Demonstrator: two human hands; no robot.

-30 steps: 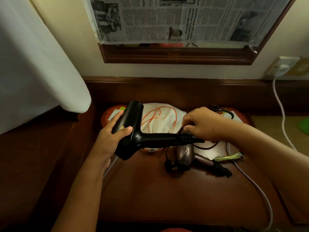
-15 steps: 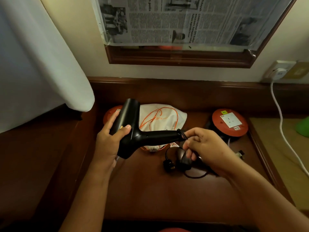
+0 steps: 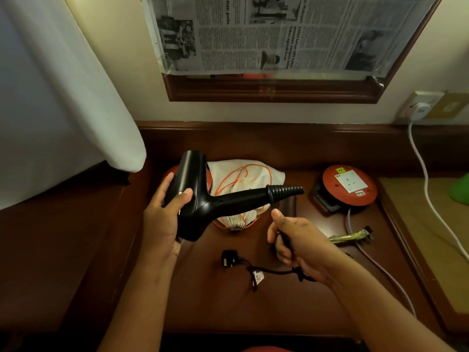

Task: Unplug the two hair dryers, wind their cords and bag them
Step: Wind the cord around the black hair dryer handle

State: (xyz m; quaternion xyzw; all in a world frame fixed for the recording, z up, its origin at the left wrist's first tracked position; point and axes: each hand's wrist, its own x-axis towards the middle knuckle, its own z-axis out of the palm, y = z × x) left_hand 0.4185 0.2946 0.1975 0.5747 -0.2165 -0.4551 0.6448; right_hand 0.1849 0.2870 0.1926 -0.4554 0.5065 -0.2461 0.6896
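left hand (image 3: 162, 219) wrapped round black dryer (image 3: 200, 199) mid-frame | right hand (image 3: 297, 242) just dropped below handle, fist closed on cord (image 3: 276, 271) | plug (image 3: 228, 259) loose on desk, so winding's underway

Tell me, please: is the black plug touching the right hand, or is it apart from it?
Apart. The head view shows the black plug lying on the wooden desk, bare desk between it and the right hand, which grips only the black cord.

Newspaper (image 3: 279, 34) taped over the mirror: headline fragment "tahan polis" at top left, and a sideways line starting "USNO keluar GRS". Small print unreadable. Orange script on the white bag (image 3: 243, 181), reel labels (image 3: 351, 182) and cord tag (image 3: 258, 277): illegible.
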